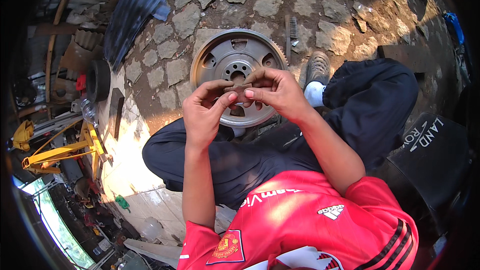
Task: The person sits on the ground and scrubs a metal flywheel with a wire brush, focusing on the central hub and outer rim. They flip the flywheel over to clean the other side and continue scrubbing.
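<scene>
The left hand (204, 106) and right hand (280, 94) are held close together, thumbs (226, 101) and fingers (265, 74) pinched inward; the left forearm (198, 185) is extended forward, the right forearm (332, 152) angled leftward.

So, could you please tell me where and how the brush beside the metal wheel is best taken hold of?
I'd take the brush by the bare near end of its handle, from above and slightly right, with the right hand. The bristles sit toward the far end, facing right, seemingly leaving the near end graspable; the metal wheel lies close on the left.

Small brown piece (239, 89) partly hidden by fingertips (233, 97), kind unclear; metal wheel (255, 60) partly behind right hand (281, 92).
</scene>
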`<state>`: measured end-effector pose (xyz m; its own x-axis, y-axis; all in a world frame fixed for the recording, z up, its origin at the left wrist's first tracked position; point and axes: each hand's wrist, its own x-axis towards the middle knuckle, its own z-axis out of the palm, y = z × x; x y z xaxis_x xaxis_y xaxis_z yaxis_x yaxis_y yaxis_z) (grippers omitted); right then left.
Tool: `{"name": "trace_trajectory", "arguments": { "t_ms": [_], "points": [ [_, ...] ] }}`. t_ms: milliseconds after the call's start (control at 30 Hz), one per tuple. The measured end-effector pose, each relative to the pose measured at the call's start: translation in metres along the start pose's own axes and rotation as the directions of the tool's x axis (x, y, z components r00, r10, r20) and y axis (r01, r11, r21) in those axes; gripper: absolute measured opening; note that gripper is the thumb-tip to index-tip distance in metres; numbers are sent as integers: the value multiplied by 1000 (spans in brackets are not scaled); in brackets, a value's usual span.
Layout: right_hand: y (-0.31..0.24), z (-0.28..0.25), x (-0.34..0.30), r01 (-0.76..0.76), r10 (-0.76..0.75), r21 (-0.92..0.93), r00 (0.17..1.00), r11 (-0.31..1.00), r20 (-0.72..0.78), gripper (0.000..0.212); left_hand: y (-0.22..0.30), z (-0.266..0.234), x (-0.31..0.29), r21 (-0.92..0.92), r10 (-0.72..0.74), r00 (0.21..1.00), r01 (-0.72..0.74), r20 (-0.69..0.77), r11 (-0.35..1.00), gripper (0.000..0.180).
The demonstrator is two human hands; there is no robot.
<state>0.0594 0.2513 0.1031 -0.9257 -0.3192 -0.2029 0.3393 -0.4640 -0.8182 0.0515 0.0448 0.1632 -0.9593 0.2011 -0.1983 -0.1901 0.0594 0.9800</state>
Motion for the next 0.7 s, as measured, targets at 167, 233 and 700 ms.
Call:
{"name": "trace_trajectory", "arguments": {
  "t_ms": [167,233,700],
  "points": [
    [4,-7,-1,1,-1,5,1000,1000,-2,31,-30,-8,11,-139,7,999,-2,35,990,29],
    [3,-11,-1,-22,22,-33,1000,999,4,30,-36,5,13,-111,31,999,-35,-41,993,28],
    [23,-3,8,-31,21,-60,986,998,-163,22,-49,19,8,244,288,950,-252,-124,936,20]
  ]
}}
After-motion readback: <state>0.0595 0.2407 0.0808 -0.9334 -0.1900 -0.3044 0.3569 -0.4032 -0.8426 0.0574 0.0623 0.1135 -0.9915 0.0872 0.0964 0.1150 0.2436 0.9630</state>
